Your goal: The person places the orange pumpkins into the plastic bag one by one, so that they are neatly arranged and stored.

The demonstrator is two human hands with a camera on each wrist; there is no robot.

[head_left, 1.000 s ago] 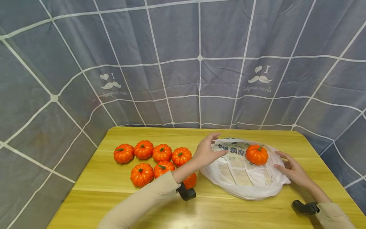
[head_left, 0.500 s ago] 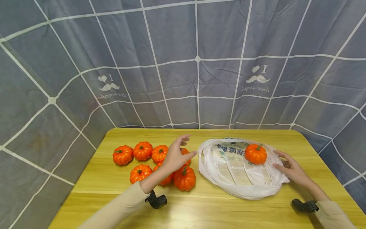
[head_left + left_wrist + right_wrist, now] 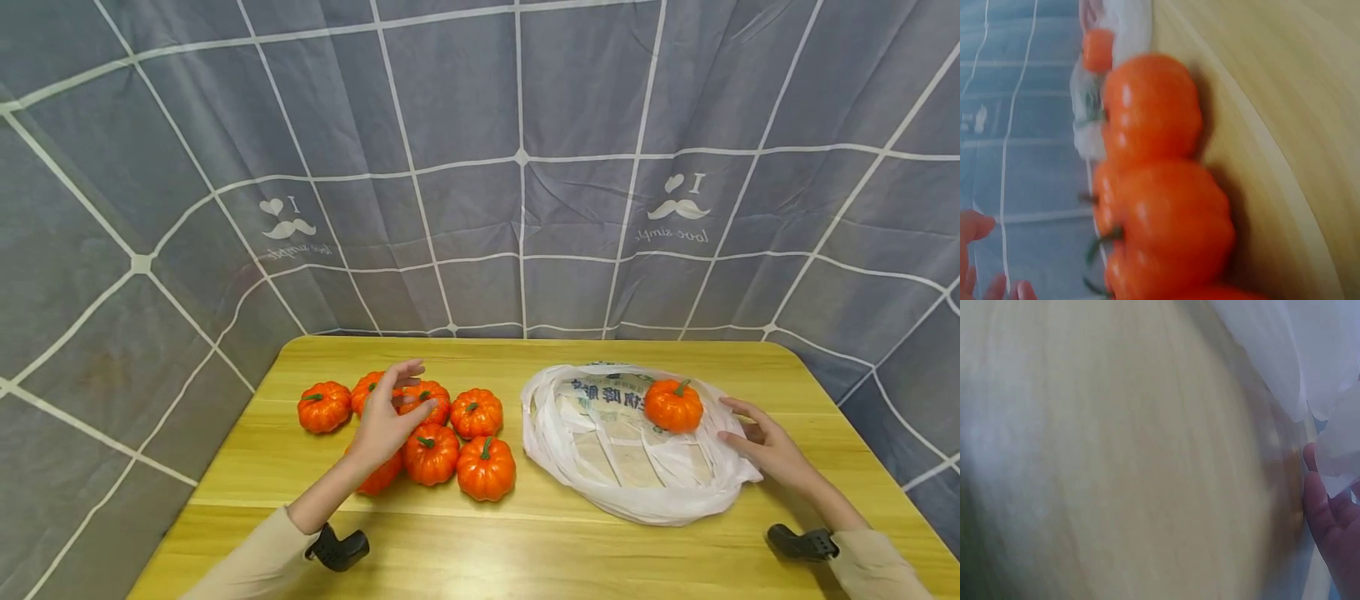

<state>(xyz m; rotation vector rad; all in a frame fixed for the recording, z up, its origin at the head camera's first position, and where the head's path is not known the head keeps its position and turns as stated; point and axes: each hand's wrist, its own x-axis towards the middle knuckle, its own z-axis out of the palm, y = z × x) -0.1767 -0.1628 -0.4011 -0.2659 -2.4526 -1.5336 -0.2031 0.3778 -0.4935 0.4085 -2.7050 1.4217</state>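
Observation:
My left hand [image 3: 381, 427] is over the left part of a group of small orange pumpkins [image 3: 486, 468], thumb and fingers spread apart with nothing between them. It partly hides two of them. In the left wrist view, blurred pumpkins [image 3: 1154, 109] with green stems fill the middle, and fingertips show at lower left. A white plastic bag [image 3: 645, 504] lies spread open to the right, with one pumpkin [image 3: 673, 407] on its right side. At the bag's right edge, my right hand [image 3: 776, 454] holds the rim between thumb and fingers; white plastic [image 3: 1341, 440] covers part of the fingers.
Everything lies on a yellow wood-grain table [image 3: 570, 558]. A grey curtain [image 3: 465, 208] with white grid lines hangs behind it and at both sides. Each wrist carries a black strap with a camera [image 3: 341, 550].
My left hand has moved left, from beside the bag to above the left pumpkins, uncovering the right ones. The right hand, the bag and its pumpkin stay put.

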